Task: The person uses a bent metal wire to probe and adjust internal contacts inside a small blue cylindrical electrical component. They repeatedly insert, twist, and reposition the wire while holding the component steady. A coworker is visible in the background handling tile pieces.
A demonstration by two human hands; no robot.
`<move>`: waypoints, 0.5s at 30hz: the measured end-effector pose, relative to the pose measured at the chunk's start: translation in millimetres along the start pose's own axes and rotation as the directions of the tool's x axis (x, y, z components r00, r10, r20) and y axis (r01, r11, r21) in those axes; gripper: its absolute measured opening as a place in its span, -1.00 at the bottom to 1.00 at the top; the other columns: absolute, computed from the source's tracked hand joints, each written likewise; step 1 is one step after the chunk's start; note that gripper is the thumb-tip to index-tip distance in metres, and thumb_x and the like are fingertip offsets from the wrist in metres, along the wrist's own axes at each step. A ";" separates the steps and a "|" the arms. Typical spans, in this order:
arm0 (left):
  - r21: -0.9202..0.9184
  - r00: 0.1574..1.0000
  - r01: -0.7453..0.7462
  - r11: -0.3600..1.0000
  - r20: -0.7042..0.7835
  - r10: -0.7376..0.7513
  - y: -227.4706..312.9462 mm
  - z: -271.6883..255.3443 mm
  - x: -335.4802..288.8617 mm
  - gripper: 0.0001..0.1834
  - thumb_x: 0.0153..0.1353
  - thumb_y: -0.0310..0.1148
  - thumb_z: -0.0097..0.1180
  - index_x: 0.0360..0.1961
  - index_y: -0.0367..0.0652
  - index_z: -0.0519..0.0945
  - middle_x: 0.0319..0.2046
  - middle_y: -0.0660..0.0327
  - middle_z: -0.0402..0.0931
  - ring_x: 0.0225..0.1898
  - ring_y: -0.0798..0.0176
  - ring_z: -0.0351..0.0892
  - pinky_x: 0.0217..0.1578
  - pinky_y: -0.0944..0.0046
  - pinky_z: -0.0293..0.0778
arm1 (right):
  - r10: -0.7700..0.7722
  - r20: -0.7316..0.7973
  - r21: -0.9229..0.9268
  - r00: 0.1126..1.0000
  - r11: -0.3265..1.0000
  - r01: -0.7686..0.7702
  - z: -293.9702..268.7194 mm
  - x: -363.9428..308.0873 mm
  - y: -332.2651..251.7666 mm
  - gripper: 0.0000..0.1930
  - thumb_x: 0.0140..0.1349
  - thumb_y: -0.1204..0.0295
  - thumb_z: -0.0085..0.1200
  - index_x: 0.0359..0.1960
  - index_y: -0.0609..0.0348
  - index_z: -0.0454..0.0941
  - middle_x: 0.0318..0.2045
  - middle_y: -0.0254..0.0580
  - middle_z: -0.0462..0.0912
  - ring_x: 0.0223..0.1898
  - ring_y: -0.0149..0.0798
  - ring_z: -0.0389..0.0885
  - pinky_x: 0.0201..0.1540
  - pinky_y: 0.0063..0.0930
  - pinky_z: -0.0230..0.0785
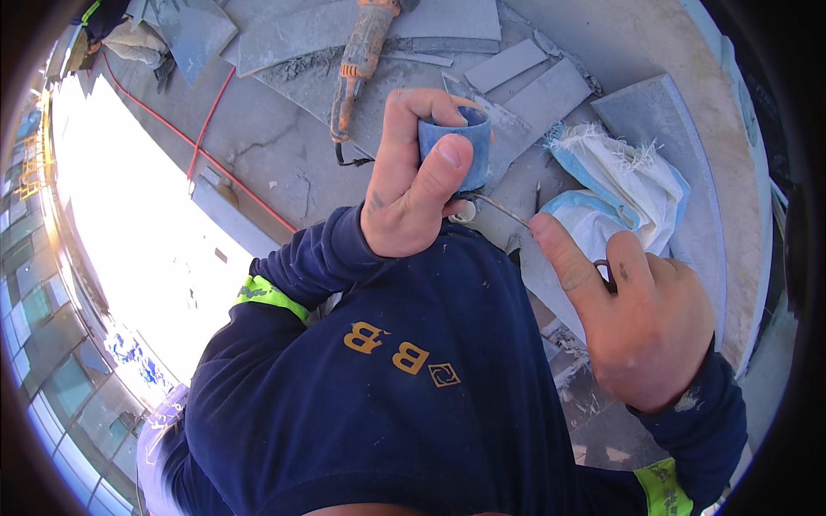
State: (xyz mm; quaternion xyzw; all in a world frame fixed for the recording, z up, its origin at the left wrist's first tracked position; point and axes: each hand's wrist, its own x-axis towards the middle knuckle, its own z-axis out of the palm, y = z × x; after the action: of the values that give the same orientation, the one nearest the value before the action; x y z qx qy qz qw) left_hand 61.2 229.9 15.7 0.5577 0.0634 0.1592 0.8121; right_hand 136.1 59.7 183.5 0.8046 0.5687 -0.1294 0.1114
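My left hand [411,185] is closed around a blue open-topped cylinder [456,150], shaped like the shell of an industrial plug, held upright in front of my chest. My thumb presses its near side, and a finger bends over its rim. Just below it shows a small whitish round part [464,212]. In my closed right hand [641,322] is a screwdriver, its thin metal shaft [503,209] slanting toward the underside of the cylinder. A bit of its dark handle [606,277] shows between the fingers. Whether the tip touches the cylinder is hidden.
Beyond my hands lies a dusty orange power tool [361,52] among grey slabs [292,39]. A frayed white-and-blue woven sack [632,185] rests at right. Red cable [209,120] crosses the floor at left. Part of another person [103,19] appears far left.
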 end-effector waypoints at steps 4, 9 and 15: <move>0.162 0.969 -0.243 0.956 0.082 0.233 -16.8 -4.2 0.9 -0.60 0.41 0.00 -0.07 -0.06 -0.08 0.18 -0.10 -0.08 0.39 -0.45 0.39 0.44 -0.60 0.46 0.39 | 0.023 0.124 0.634 0.992 0.768 -0.097 9.4 3.6 23.4 -0.53 0.06 0.59 0.16 0.09 0.10 0.59 -0.53 -0.19 0.39 -0.63 -0.16 0.44 -0.56 -0.33 0.29; 0.081 0.966 -0.251 0.965 0.081 0.244 -19.8 -5.8 5.4 -0.61 0.41 -0.01 -0.07 -0.07 -0.07 0.18 -0.12 -0.09 0.40 -0.47 0.39 0.43 -0.60 0.47 0.36 | 0.037 0.242 0.751 0.970 0.625 -0.211 12.7 6.9 31.6 -0.51 0.09 0.58 0.18 0.14 0.17 0.52 -0.37 -0.08 0.51 -0.54 -0.11 0.51 -0.52 -0.32 0.35; 0.019 1.000 0.019 1.000 -0.019 -0.019 -4.7 2.0 5.0 -0.62 0.41 -0.02 -0.06 -0.05 -0.06 0.19 -0.14 -0.02 0.43 -0.54 0.42 0.40 -0.64 0.48 0.32 | -0.034 -0.044 -0.138 0.998 0.990 0.028 14.0 2.7 9.0 -0.45 0.10 0.50 0.09 0.22 0.02 0.48 -0.23 -0.13 0.45 -0.54 -0.25 0.36 -0.53 -0.40 0.31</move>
State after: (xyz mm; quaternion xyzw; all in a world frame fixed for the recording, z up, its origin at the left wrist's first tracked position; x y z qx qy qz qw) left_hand 67.4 228.3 12.5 0.5634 0.0777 0.1559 0.8076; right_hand 144.3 54.6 169.7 0.7888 0.5912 -0.0730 0.1515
